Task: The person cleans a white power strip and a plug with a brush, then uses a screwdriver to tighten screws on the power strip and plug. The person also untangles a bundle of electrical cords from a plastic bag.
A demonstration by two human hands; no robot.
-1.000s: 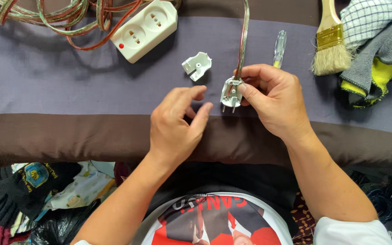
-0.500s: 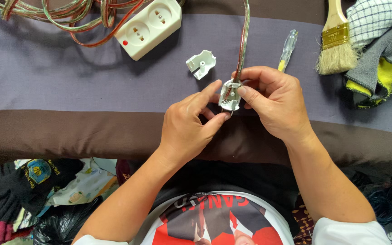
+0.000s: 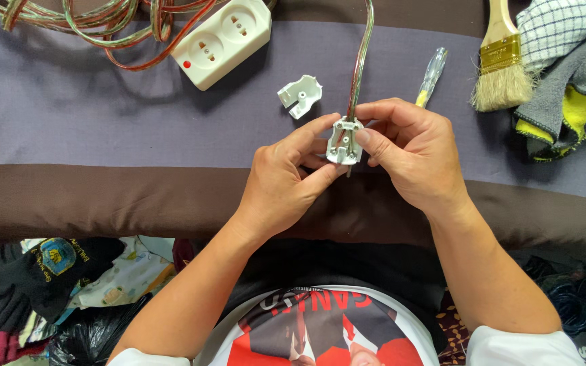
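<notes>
Both hands meet over the purple and brown striped cloth surface (image 3: 103, 135), holding one small thing between them: an opened white plastic plug half (image 3: 344, 141) with its inner metal parts showing. The left hand (image 3: 286, 179) has its thumb and forefinger closed on the plug's left side and lower edge, the other fingers curled underneath. The right hand (image 3: 412, 152) grips the plug's right side, thumb pressed to its face and fingers wrapped behind the top. The plug hangs just above the line where the purple band meets the brown one, and does not seem to rest on the cloth.

A clear-sheathed two-core cable (image 3: 362, 54) runs from the top of the plug straight up and out of view. Just up and left of the hands lies the loose white plastic plug cover (image 3: 300, 95), apart from both hands. Near the right hand's knuckles lies a small screwdriver with a clear handle and yellow tip (image 3: 431, 76). Farther left sits a white double-socket extension block (image 3: 222, 42) with a red dot, next to a coil of reddish and green clear cable (image 3: 103, 20). At the upper right lie a wooden-handled paintbrush with pale bristles (image 3: 500, 64) and a heap of checked, grey and yellow cloths (image 3: 571, 68)
</notes>
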